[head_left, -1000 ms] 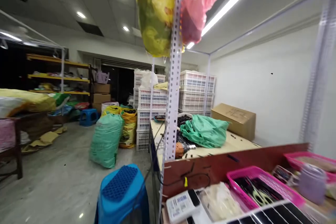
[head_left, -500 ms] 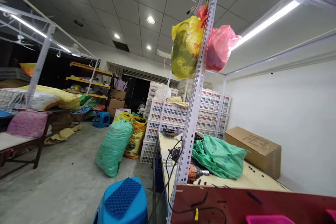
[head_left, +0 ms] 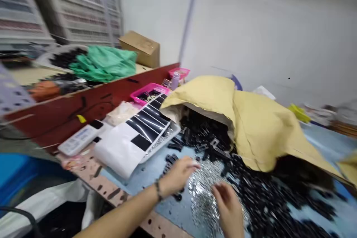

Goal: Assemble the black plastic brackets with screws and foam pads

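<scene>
My left hand (head_left: 180,174), a dark band at its wrist, is over the left edge of a pile of small shiny metal pieces (head_left: 205,189). Its fingers are drawn together, and whatever they hold is too blurred to name. At the pile's right side is my right hand (head_left: 230,206), fingers curled in; anything inside them is hidden. Small black parts (head_left: 170,161) lie just beyond my left hand on the blue table surface (head_left: 167,212). A large heap of black clip-like pieces (head_left: 267,197) spreads to the right, spilling from under yellow sacks (head_left: 253,130).
A white tray (head_left: 174,132) of metal pieces sits partly under a black-and-white sheet (head_left: 125,148). Beyond it stand a pink basket (head_left: 135,95) and a lilac bottle (head_left: 175,81). A red board (head_left: 67,119) edges the table's left; a blue stool (head_left: 16,171) stands lower left.
The view has swung right and down, from the room with its crates and sacks to the tabletop. Both hands, out of sight before, are now in view over the metal pieces.
</scene>
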`<state>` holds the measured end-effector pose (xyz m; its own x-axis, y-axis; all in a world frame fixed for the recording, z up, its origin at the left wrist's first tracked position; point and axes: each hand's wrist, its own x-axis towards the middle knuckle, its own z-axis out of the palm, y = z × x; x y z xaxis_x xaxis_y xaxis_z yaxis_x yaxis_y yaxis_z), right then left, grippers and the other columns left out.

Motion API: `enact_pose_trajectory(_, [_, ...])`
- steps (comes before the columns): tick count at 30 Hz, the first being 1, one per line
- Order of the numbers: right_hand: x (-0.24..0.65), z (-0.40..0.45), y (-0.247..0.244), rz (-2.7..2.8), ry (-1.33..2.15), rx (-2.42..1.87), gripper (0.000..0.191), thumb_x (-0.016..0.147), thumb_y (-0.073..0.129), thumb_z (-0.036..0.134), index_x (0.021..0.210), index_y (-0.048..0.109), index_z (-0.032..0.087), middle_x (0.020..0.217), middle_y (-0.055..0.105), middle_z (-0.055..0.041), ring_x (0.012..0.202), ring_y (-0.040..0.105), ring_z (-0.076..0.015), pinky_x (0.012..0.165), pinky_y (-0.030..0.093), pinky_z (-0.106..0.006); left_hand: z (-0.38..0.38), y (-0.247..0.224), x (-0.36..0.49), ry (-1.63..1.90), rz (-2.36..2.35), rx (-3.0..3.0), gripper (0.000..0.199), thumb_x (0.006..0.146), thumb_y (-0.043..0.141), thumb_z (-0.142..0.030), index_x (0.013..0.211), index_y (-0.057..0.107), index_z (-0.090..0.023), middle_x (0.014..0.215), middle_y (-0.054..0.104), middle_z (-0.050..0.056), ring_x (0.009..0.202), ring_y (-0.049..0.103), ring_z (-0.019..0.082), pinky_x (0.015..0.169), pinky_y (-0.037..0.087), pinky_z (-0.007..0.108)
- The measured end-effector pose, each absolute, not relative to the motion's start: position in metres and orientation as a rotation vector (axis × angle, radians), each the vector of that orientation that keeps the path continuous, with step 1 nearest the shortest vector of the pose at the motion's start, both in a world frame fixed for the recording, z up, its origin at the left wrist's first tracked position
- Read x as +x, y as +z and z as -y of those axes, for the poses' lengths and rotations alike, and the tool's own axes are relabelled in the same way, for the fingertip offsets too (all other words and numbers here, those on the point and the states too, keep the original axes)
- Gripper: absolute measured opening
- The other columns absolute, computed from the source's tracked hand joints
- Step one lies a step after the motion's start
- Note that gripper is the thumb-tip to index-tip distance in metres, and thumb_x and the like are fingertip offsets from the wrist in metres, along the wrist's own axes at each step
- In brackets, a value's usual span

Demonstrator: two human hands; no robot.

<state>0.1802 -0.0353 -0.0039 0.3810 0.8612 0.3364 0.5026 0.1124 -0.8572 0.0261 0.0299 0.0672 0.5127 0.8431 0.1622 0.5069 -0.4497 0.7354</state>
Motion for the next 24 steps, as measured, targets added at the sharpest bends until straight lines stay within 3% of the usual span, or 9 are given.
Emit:
enact_pose_trajectory(4, [0.187, 0.043, 0.002, 1.436, 0.579, -1.491, 0.017, 0.090, 0.056, 0.034, 0.087, 0.064, 0.019, 0.083, 0.067, -0.0051, 0.076, 0.066, -0.0188, 0.069, 0.054, -0.029, -0.035, 0.050, -0.006, 0.772, -1.068, 1.954, 0.019, 0.096, 0.045, -0.022, 0.107, 0.061, -0.018, 0.098, 0.067, 0.004, 0.091, 0.064, 0.017, 0.079, 0.053, 0.030])
enact_pose_trajectory(8, [0.153, 0.022, 0.002, 1.627, 0.509, -1.479, 0.012, 0.090, 0.050, 0.022, 0.086, 0.061, 0.021, 0.079, 0.065, -0.0031, 0.072, 0.063, -0.0179, 0.066, 0.050, -0.028, -0.026, 0.034, -0.041, 0.823, -1.166, 1.889, 0.012, 0.092, 0.050, -0.029, 0.088, 0.058, -0.020, 0.080, 0.064, -0.001, 0.076, 0.062, 0.016, 0.070, 0.051, 0.028])
enact_pose_trajectory(13, [0.145, 0.021, -0.004, 1.872, 0.386, -1.523, 0.017, 0.092, 0.042, 0.015, 0.087, 0.057, 0.022, 0.081, 0.062, -0.0034, 0.074, 0.060, -0.0180, 0.066, 0.048, -0.028, -0.007, 0.010, -0.034, 0.810, -1.113, 2.062, 0.012, 0.092, 0.047, -0.021, 0.088, 0.058, -0.021, 0.087, 0.064, 0.002, 0.084, 0.061, 0.019, 0.076, 0.049, 0.032])
enact_pose_trajectory(17, [0.147, 0.022, -0.007, 1.993, 0.279, -1.524, 0.021, 0.094, 0.039, 0.014, 0.086, 0.057, 0.021, 0.078, 0.060, -0.0034, 0.073, 0.057, -0.0183, 0.066, 0.047, -0.028, 0.001, -0.001, -0.026, 0.742, -1.078, 2.304, 0.018, 0.095, 0.043, -0.017, 0.083, 0.056, -0.019, 0.080, 0.061, 0.003, 0.077, 0.057, 0.020, 0.072, 0.047, 0.035])
enact_pose_trajectory(24, [0.146, 0.023, 0.004, 1.914, 0.451, -1.455, 0.017, 0.092, 0.047, 0.015, 0.096, 0.062, 0.021, 0.099, 0.060, -0.0079, 0.086, 0.061, -0.0189, 0.074, 0.053, -0.031, 0.004, 0.002, -0.024, 0.807, -0.923, 2.562, 0.028, 0.097, 0.036, -0.010, 0.085, 0.060, -0.017, 0.087, 0.065, 0.005, 0.083, 0.058, 0.021, 0.076, 0.046, 0.036])
